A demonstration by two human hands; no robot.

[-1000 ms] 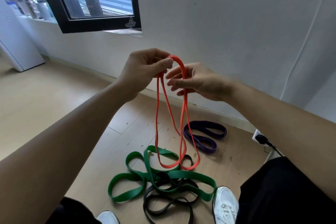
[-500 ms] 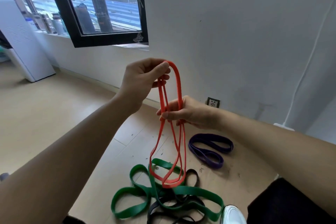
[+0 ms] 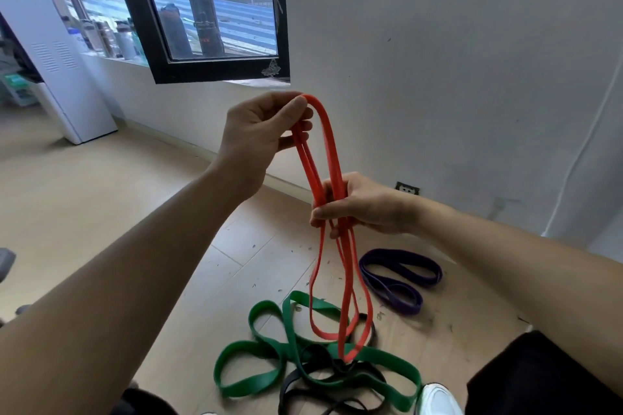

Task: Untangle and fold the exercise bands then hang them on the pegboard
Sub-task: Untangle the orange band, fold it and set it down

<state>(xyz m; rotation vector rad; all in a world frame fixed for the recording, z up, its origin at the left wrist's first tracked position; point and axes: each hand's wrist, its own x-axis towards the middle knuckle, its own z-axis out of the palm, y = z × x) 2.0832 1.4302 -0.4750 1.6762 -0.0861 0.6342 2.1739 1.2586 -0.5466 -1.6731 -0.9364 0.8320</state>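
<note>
A red exercise band (image 3: 332,152) hangs doubled in front of me. My left hand (image 3: 261,130) pinches its top loop at chest height. Lower down, my right hand (image 3: 357,205) is closed around the gathered strands near their middle. The band's lower loops dangle just above the floor. Beneath them a green band (image 3: 256,350) lies tangled with a black band (image 3: 317,391) on the wooden floor. A purple band (image 3: 401,274) lies folded on the floor to the right. No pegboard is in view.
A white wall (image 3: 438,61) with a socket (image 3: 408,188) stands ahead, with a dark-framed window (image 3: 202,10) to the left. A white appliance (image 3: 57,71) stands at far left. My white shoe (image 3: 438,397) is beside the bands. Small debris dots the floor.
My right hand slid down the red band from the top loop to its middle and closed around the strands. The view tilted upward; the left hand kept its hold.
</note>
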